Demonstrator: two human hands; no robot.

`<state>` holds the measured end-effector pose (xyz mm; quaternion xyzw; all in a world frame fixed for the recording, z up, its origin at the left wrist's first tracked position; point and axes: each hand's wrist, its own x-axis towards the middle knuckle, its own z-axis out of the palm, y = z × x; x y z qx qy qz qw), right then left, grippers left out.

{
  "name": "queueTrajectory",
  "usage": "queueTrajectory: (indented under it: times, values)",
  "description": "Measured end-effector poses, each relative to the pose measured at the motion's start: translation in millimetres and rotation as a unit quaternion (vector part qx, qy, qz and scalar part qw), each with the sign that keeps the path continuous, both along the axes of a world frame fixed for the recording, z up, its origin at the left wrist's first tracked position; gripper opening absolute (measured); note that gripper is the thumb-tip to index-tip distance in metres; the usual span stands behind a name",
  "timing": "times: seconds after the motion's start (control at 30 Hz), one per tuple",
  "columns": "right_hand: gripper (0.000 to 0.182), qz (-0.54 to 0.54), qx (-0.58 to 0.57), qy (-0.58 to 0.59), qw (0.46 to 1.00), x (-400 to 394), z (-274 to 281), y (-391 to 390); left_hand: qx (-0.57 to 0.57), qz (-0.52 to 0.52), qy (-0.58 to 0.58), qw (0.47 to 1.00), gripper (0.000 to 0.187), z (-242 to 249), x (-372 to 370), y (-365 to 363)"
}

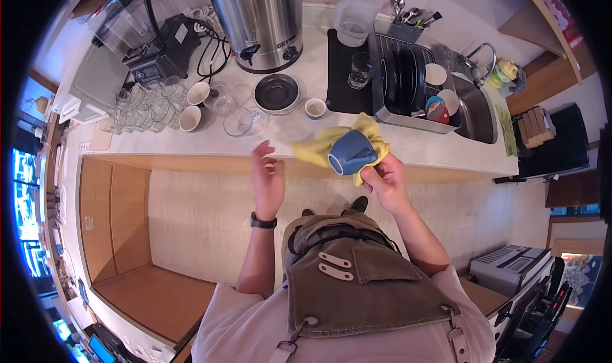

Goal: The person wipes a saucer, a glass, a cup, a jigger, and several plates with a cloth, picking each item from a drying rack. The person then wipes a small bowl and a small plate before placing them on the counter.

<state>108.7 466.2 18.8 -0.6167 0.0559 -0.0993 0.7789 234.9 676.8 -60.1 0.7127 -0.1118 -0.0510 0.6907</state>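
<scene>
My right hand (387, 183) grips a yellow cloth (317, 149) that is wrapped behind a blue mug (349, 153). The mug is tilted, with its pale rim facing down and left and its handle towards my right hand. My left hand (268, 183) is raised in front of the counter edge, holding nothing, its fingers loosely bent and apart. Between the hands and the back of the counter stand a small blue-and-white cup (315, 108) and a stack of dark bowls or plates (276, 94).
Several clear glasses (145, 108) crowd the counter's left, beside a white cup (190, 118). A steel urn (258, 25) stands behind. Right of it are a dish rack (414, 122) with dark plates, a glass (360, 70) on a black mat, and a sink (478, 117).
</scene>
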Motion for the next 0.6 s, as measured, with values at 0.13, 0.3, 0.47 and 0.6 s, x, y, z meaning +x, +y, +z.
queueTrajectory:
  times: [0.13, 0.3, 0.47, 0.6]
  values:
    - [0.023, 0.038, -0.028, -0.032, 0.998, -1, 7, 8, -0.142, -0.188, 0.164, 0.958, 0.045, 45, -2, 14]
    - [0.015, 0.029, -0.302, -0.141, 0.942, 12, 6, 13, -0.180, -0.393, 0.199, 0.879, 0.051, 79, -5, -2]
    - [0.018, 0.080, -0.381, -0.098, 0.916, 6, 28, 12, -0.114, -0.395, 0.159, 0.898, 0.049, 89, -1, 3]
    - [0.011, 0.185, -0.396, -0.030, 0.899, 4, 31, -7, -0.086, -0.409, 0.123, 0.900, 0.050, 98, -1, 8]
